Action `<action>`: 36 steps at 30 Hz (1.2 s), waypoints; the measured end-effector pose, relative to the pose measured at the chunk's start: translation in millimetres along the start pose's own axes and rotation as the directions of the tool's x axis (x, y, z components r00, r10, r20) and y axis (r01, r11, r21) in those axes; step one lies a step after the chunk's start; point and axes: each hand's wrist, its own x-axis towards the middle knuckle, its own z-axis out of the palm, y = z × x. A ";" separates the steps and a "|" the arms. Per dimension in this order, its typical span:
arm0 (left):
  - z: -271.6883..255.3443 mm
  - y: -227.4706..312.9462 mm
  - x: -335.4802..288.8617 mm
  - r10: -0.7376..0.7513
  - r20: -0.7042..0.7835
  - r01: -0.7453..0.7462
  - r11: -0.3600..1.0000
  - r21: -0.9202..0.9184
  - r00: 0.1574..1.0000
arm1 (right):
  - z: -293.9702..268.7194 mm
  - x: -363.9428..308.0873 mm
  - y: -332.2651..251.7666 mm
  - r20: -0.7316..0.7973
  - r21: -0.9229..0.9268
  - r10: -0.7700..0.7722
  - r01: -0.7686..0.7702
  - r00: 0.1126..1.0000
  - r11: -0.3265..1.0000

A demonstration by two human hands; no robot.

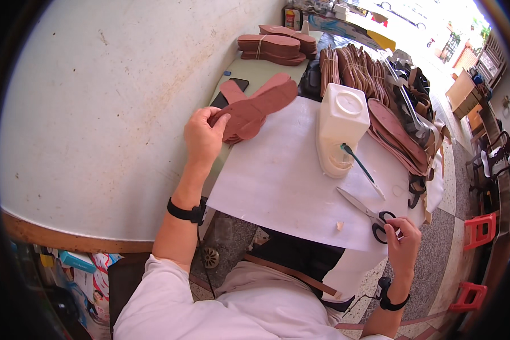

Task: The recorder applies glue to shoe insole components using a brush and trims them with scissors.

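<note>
Left hand [205, 136] has a thumb-on-top pinch on one end of a small bunch of reddish-brown sole pieces [260, 107]. They fan out up and to the right of that grip, crossing each other, over the table's far left part. Right hand [403, 237] is down at the black handle loops of the scissors [361, 205], thumb and finger right by them; can't tell if it's actually pinching or just touching. The blades point up-left from that hand, onto the white sheet [277, 164].

What could go wrong, imo: the pinch is only at one end and the pieces are splayed, so a loose thumb could let one slide out. The phone [223, 101] sits just behind the bunch, so a dropped piece might land on it. The scissors lie near the sheet's front edge, so a clumsy nudge could tip them off. And beyond them, up-left of the right hand, there's a cut-open white container [343, 119] with a green-handled brush [358, 157] sticking out; an elbow or sleeve catching the brush could knock the lot.

Hard to make out: how many pieces are in the bunch, the left fingers underneath it, whatever's inside the container, and the phone, which is partly covered.
</note>
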 end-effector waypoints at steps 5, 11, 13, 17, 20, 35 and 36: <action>-2.0 -1.3 0.1 0.037 -0.014 -0.036 0.998 0.055 0.999 | 1.6 -0.2 0.5 0.004 0.018 -0.005 0.005 1.000 1.000; -5.2 3.9 -0.1 -0.020 0.023 0.017 0.992 0.128 1.000 | 2.9 -0.3 -1.4 0.006 0.027 -0.014 0.014 1.000 1.000; -4.7 4.0 0.7 -0.031 0.022 0.028 0.990 0.136 0.999 | 2.9 -0.6 -2.8 0.003 0.030 -0.005 0.005 1.000 1.000; -4.2 -3.6 4.6 -0.142 0.083 0.136 0.988 0.076 0.986 | 7.5 -1.9 0.5 -0.031 0.048 -0.019 0.020 0.999 0.999; -2.8 -10.5 5.9 -0.166 0.188 0.156 0.985 0.070 0.968 | 7.4 -1.3 -1.4 -0.014 0.039 -0.004 0.005 1.000 0.999; -6.2 -17.2 13.3 -0.352 0.577 0.657 0.577 -0.485 0.737 | 6.9 -3.9 -7.5 -0.008 0.037 -0.029 0.029 1.000 0.999; -10.1 -15.7 14.0 -0.337 0.614 0.674 0.569 -0.471 0.714 | 6.1 -5.4 -7.5 -0.012 0.024 -0.054 0.054 0.998 0.998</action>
